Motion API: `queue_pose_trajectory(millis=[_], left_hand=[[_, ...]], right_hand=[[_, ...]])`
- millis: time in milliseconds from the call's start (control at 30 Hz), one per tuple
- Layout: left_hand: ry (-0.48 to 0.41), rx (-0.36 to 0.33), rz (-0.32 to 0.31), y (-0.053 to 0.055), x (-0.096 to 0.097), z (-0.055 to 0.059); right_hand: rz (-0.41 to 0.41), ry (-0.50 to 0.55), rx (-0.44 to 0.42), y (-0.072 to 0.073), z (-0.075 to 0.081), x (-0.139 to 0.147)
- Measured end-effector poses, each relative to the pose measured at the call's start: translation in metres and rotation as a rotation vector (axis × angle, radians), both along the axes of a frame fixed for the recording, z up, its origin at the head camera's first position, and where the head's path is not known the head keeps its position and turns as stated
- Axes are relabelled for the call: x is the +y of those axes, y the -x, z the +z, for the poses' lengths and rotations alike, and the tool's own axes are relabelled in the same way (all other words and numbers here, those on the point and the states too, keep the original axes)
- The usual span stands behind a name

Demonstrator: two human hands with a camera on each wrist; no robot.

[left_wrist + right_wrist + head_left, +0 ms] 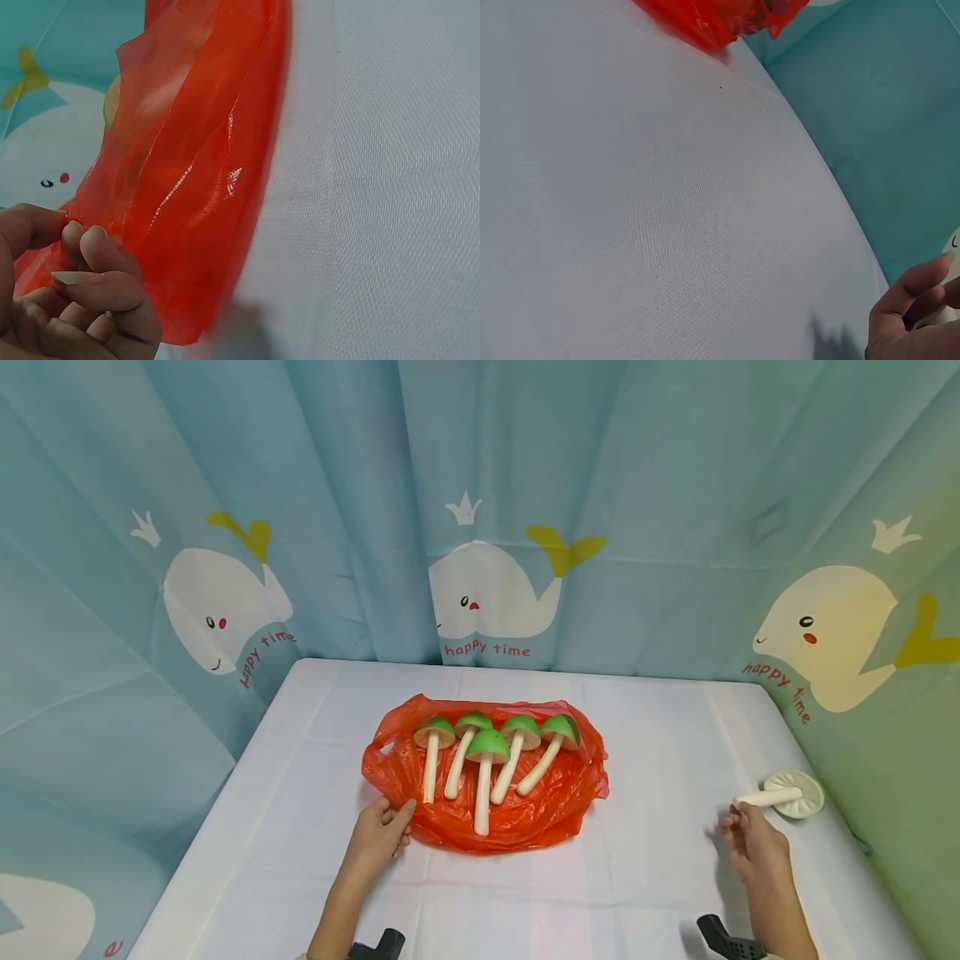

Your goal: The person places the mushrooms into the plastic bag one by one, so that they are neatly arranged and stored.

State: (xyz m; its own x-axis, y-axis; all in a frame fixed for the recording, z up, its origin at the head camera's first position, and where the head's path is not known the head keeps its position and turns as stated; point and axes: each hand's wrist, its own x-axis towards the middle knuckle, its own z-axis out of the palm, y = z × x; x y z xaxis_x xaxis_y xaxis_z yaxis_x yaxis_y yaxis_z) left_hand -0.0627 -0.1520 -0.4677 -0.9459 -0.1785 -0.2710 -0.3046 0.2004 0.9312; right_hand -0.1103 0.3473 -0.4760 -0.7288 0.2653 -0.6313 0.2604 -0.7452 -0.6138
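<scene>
My left hand pinches the near left edge of a red plastic bag between thumb and fingertips. In the left wrist view the bag's film stretches up from those fingers. Several toy mushrooms with green caps and white stems lie on the bag, the front one's green cap nearest me. At the right side my right hand holds the stem end of a white mushroom, its ribbed cap underside showing. Only part of the right hand shows in the right wrist view, its fingers curled.
A white cloth covers the table. Blue curtains printed with whales hang behind and at the left, with a greenish one close along the right edge. Black wrist camera mounts sit by both wrists.
</scene>
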Motion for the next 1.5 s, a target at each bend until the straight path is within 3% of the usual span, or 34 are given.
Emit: queue_pose_trajectory(millis=[133, 500, 667, 767, 1000, 1200, 1367, 1500], left_hand=[[0.002, -0.005, 0.002, 0.0, 0.0, 0.0], [-0.001, -0.009, -0.005, 0.0, 0.0, -0.003], [0.009, -0.008, -0.002, 0.0, 0.0, -0.001], [0.006, -0.004, -0.003, 0.0, 0.001, 0.0], [0.008, -0.008, -0.004, 0.001, 0.0, -0.001], [0.0, -0.004, -0.006, 0.0, 0.0, -0.002], [-0.01, 0.001, -0.005, 0.0, 0.001, 0.0], [-0.023, 0.01, 0.001, 0.0, 0.001, 0.0]], right_hand=[[0.008, 0.002, 0.106, -0.007, 0.001, -0.004], [0.194, -0.157, 0.38, -0.02, -0.003, -0.028], [0.312, -0.212, 0.595, -0.023, 0.0, -0.046], [0.409, -0.246, 0.666, -0.024, 0.002, -0.059], [0.646, -0.407, 0.73, -0.026, 0.005, -0.09], [0.826, -0.607, 0.744, -0.022, 0.011, -0.117], [0.939, -0.733, 0.732, -0.017, 0.015, -0.14], [1.014, -0.764, 0.725, -0.01, 0.017, -0.158]])
